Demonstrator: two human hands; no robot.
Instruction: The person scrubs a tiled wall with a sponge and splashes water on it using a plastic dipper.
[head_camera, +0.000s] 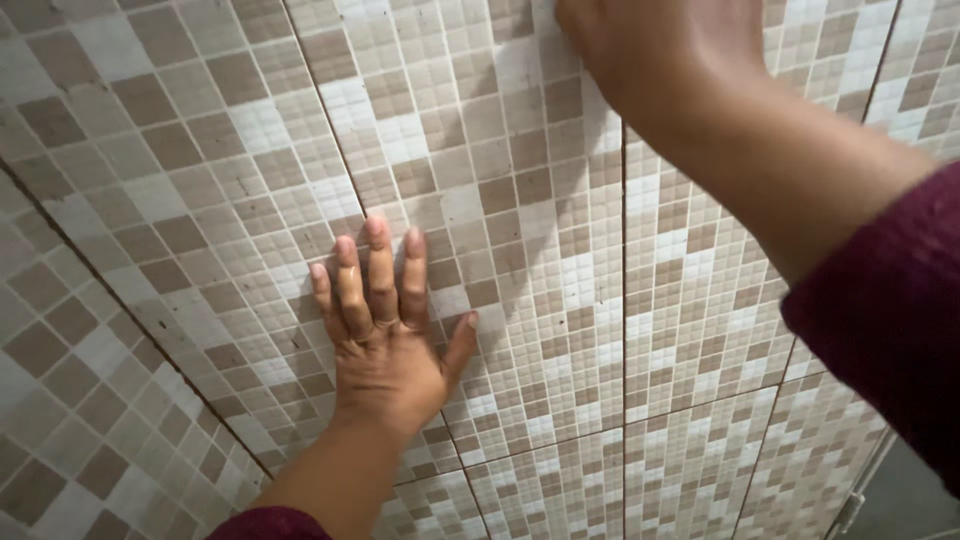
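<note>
Two hands pressed on beige, brown and white mosaic-tiled wall (620, 300): left hand (385, 340) flat, fingers spread, gripping nothing; right hand (660, 50) above, fingers hidden, grip unclear.

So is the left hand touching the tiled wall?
Touching. The head view shows the left hand pressed flat on the tiled wall, palm down and fingers spread, with no gap or shadow beneath them.

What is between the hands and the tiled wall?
Nothing visible. The left hand lies flat on the tiled wall, fingers spread. The right hand also rests against it higher up, partly out of view.
</note>
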